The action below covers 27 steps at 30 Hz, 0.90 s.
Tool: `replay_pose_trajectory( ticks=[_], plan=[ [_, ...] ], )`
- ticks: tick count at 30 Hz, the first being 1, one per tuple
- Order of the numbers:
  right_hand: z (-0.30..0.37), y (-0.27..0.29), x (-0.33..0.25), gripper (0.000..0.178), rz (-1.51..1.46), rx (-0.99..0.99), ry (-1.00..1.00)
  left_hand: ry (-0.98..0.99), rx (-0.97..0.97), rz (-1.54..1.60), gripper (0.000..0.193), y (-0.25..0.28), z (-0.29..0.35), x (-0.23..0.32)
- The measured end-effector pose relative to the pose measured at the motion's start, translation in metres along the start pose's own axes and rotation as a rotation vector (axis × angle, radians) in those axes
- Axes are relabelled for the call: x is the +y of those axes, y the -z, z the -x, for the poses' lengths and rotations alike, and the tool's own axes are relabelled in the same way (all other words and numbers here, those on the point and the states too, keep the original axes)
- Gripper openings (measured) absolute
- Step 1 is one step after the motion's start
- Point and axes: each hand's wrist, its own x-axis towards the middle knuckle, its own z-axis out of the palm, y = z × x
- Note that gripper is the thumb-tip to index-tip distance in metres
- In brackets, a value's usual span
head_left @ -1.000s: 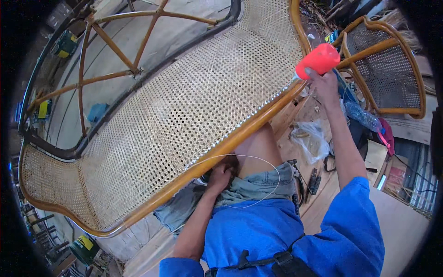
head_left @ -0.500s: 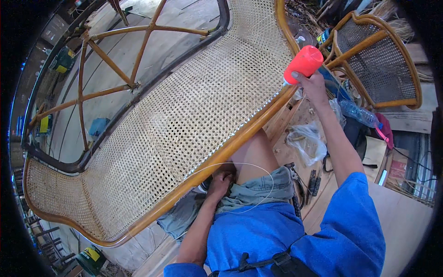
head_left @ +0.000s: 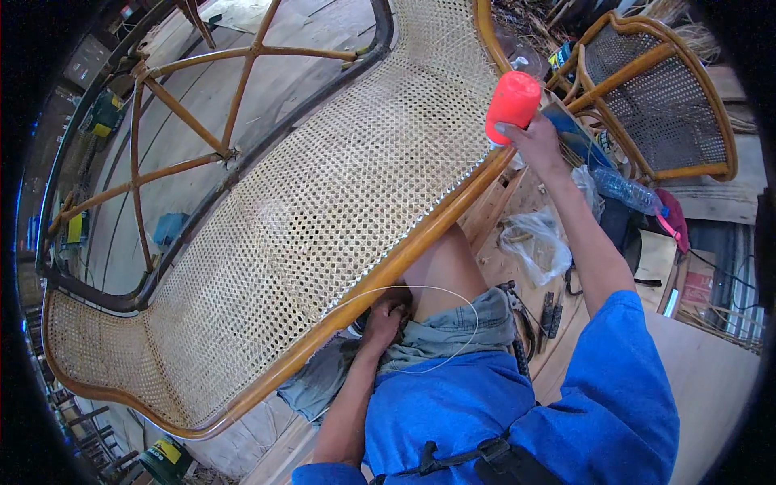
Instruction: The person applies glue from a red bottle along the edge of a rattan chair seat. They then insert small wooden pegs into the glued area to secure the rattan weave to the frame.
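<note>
My right hand [head_left: 537, 145] is closed round a bright red-orange squeeze bottle [head_left: 515, 101]. The bottle is upside down, its white tip meeting the seam at the upper right of a cane-webbed rattan frame [head_left: 420, 238]. A bumpy white line, like glue, runs along this seam between the woven cane webbing [head_left: 323, 194] and the polished rail. Below the rail, my left hand [head_left: 385, 323] rests by my thigh with its fingers curled; whatever they hold is hidden. A thin pale strand [head_left: 475, 323] loops from the rail over my shorts.
Dark curved rails with crossed poles [head_left: 222, 153] fill the upper left. To the right lie a clear plastic bag [head_left: 537, 250], a plastic bottle [head_left: 622, 190] and dark tools [head_left: 552, 315]. Another cane-webbed rattan piece [head_left: 659, 105] stands at the upper right. A green can [head_left: 166, 461] sits lower left.
My right hand has shifted the squeeze bottle a little left along the seam, and the bottle stands more upright. The view has shifted slightly. My left hand stays beneath the rail.
</note>
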Motion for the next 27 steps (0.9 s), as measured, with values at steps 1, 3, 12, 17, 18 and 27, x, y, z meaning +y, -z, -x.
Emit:
replay_pose_trajectory(
  ticks=[1,3,12,17,18,27],
  plan=[
    [-0.003,-0.001,0.010,0.026,0.042,0.002,0.015,0.012,0.003,-0.006,0.035,0.002,0.003,0.006],
    [0.000,-0.002,0.006,0.027,0.087,0.032,0.035,-0.016,0.025,-0.009,0.034,-0.002,0.000,-0.006],
    [0.006,0.009,0.004,0.030,-0.113,0.032,-0.021,0.001,0.006,0.000,0.032,0.002,0.003,0.007],
    [0.006,0.005,0.009,0.030,-0.129,-0.005,-0.102,0.013,-0.003,0.000,0.033,0.000,0.001,-0.001],
    [0.006,0.004,0.009,0.030,-0.123,-0.007,-0.089,0.007,0.003,0.010,0.033,-0.001,0.001,-0.002],
    [0.007,-0.002,-0.001,0.029,-0.085,-0.024,-0.019,0.010,-0.022,0.015,0.032,0.001,0.001,0.000]
  ],
)
